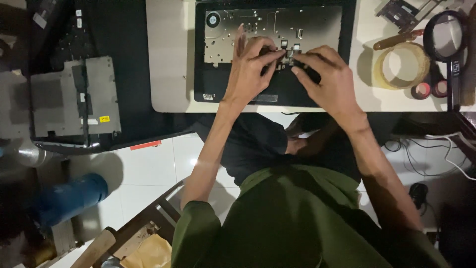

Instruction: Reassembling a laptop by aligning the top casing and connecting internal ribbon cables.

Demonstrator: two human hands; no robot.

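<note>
An opened black laptop base [218, 84] lies on the light table [168, 59], its keyboard removed so a grey metal plate [233, 34] shows. My left hand [250, 64] and my right hand [327, 74] meet over the middle of the base. Their fingertips pinch at a small connector or ribbon part [289, 53] near the plate's lower edge. The part itself is mostly hidden by my fingers.
A roll of tape [401, 64], a magnifying glass [447, 31], a screwdriver [396, 39] and two small round caps [429, 90] lie at right. Another dismantled laptop [74, 99] rests at left. A blue cylinder [69, 198] and cables [426, 154] are on the floor.
</note>
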